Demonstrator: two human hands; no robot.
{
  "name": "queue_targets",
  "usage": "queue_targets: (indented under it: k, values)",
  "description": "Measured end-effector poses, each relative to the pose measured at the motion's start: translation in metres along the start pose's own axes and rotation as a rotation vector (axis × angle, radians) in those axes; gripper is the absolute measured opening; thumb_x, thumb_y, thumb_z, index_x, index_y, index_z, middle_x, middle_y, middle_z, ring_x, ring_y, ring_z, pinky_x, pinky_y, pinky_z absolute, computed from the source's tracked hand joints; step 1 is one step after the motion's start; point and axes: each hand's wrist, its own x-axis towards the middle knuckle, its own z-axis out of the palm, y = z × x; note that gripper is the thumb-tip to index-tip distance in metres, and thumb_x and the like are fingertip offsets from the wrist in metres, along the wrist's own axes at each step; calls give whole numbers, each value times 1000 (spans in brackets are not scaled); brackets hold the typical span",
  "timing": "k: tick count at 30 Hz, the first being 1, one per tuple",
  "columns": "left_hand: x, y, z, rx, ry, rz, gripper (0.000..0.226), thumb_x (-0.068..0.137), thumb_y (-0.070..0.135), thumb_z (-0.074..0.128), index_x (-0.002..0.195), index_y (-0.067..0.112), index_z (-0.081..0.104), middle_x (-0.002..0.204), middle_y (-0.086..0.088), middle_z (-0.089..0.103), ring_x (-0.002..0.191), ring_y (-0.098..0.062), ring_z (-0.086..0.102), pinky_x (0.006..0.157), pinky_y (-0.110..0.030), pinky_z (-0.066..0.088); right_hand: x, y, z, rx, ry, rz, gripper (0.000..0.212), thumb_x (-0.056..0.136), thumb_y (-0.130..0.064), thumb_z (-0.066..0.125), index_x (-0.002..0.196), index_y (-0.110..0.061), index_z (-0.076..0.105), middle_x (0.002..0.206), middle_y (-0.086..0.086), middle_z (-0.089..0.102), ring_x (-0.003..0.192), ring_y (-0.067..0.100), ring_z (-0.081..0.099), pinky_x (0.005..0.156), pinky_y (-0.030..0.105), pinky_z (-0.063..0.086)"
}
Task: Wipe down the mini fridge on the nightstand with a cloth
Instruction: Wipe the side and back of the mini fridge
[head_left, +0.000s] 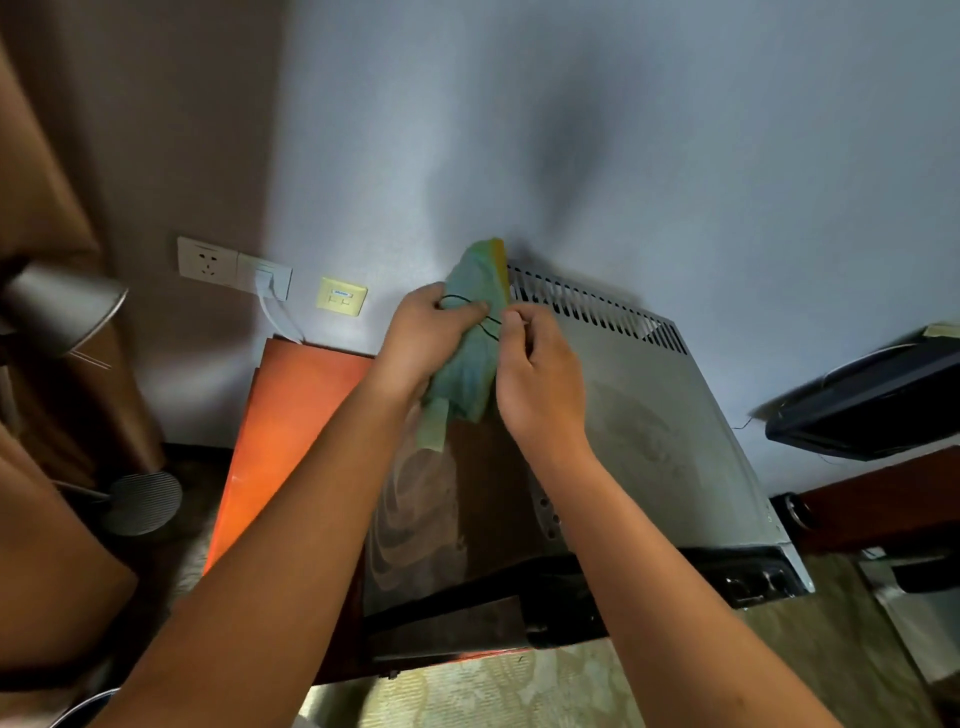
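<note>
The mini fridge (665, 441) shows its grey, dusty top with a row of vent slots along the back edge, standing on the reddish-orange nightstand (291, 415). Over the fridge's back left part I hold a bunched green cloth (470, 358) with a yellow edge. My left hand (421, 338) grips the cloth from the left. My right hand (535, 379) is at its right side, fingers curled, pinching a thin dark thread that runs across the cloth.
A grey wall stands right behind the fridge, with a socket plate (208, 260), a plugged white cable and a yellow data plate (341, 296). A grey lamp shade (62, 306) and its round base (143, 501) are at left. A dark tray (872, 400) sits at right.
</note>
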Motion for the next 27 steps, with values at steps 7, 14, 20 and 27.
queue_targets:
  k: [7,14,20,27]
  values:
    - [13,-40,-18,340,65,-193,32,76,39,67,101,18,71,93,-6,74,88,-29,71,86,-46,60,21,-13,14,39,22,-54,26,105,-32,39,111,-23,63,95,-11,64,90,12,60,83,40,50]
    - [24,-20,-20,279,60,-111,14,78,29,76,83,17,74,80,-5,75,78,-25,73,78,-41,61,43,-13,24,154,63,26,29,105,-28,38,108,-23,66,89,-11,65,85,6,60,76,30,46]
    - [47,-10,0,262,116,-19,12,80,32,67,77,21,65,74,0,70,73,-23,68,69,-38,55,49,-14,32,235,57,36,28,107,-32,36,108,-23,62,87,-16,61,81,-2,57,71,21,44]
    - [38,-42,-25,710,0,-282,24,86,31,63,99,13,69,95,-10,70,85,-28,65,71,-33,50,52,-10,32,289,29,66,28,107,-33,35,102,-21,60,72,-11,51,65,5,49,65,28,39]
